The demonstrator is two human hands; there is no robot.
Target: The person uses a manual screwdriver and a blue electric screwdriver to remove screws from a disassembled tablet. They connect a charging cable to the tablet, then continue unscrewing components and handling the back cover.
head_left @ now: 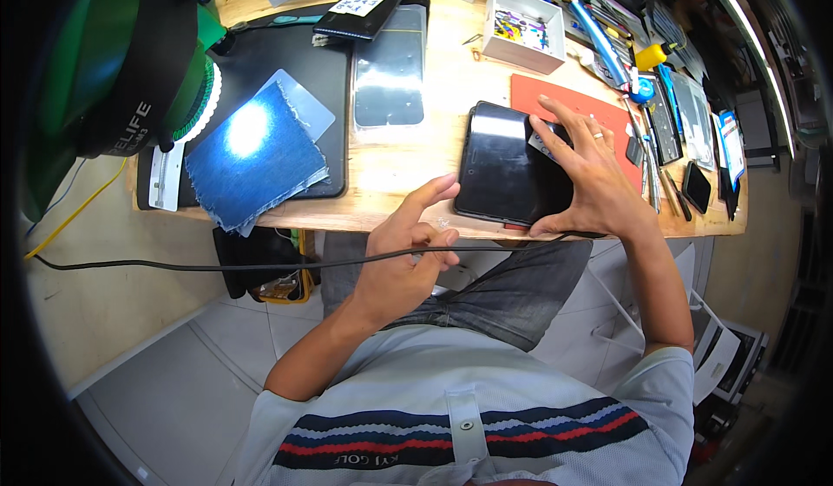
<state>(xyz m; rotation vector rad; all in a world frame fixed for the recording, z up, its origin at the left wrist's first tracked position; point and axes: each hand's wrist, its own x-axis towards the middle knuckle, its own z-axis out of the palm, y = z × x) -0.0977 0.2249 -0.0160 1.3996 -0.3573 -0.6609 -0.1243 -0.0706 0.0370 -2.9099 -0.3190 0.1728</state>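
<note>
A black tablet-like device (505,167) with a glossy face lies near the table's front edge, partly over an orange-red mat (539,94). Spread across its right side, my right hand (599,169) has the thumb at the near edge and the fingers at the far edge. A pale label shows beneath these fingers. My left hand (401,256) hovers off the device's left side, index finger stretched toward it and the other fingers curled. Between those fingers shows a small clear crinkled scrap (442,223). A black cable (217,267) crosses the view over my left hand.
Left lies a black mat (325,160) with a blue cloth (256,152). Beside it are a clear phone-sized panel (389,74) and a labelled black phone (363,9). A white box of small parts (523,30) stands behind. Tools crowd the right. A green-black apparatus (130,61) overhangs the left.
</note>
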